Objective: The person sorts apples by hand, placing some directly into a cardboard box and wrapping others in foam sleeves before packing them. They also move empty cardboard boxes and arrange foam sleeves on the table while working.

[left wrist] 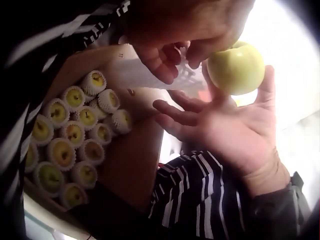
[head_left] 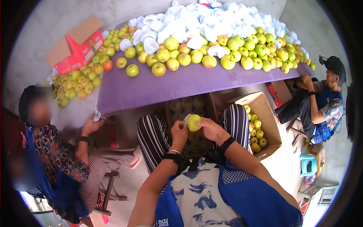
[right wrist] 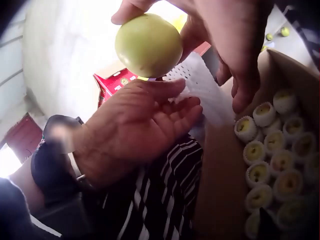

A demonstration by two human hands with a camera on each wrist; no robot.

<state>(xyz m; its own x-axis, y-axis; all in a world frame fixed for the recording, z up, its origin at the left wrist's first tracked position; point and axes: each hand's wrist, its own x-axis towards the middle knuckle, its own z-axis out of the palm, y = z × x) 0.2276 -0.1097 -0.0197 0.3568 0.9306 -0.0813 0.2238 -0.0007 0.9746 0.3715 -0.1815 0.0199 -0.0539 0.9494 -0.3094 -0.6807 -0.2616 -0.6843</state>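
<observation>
A yellow-green apple [head_left: 194, 123] is up in front of my lap, between my two hands. My right hand [head_left: 212, 130] holds it between thumb and fingers, as the right wrist view shows close up. A white foam net sleeve [right wrist: 197, 82] hangs by the curled fingers of my left hand [head_left: 179, 133], just beside the apple. Below the hands, between my striped knees, stands an open cardboard box [right wrist: 215, 185]. Inside it sit apples in foam nets [left wrist: 70, 130], packed in rows.
A purple-topped table [head_left: 159, 87] ahead carries many loose apples [head_left: 162, 55] and a heap of foam nets [head_left: 211, 22]. Another carton of apples [head_left: 270, 132] stands by my right knee. People sit at left [head_left: 56, 151] and right [head_left: 325, 98]. A red box [head_left: 81, 51] is back left.
</observation>
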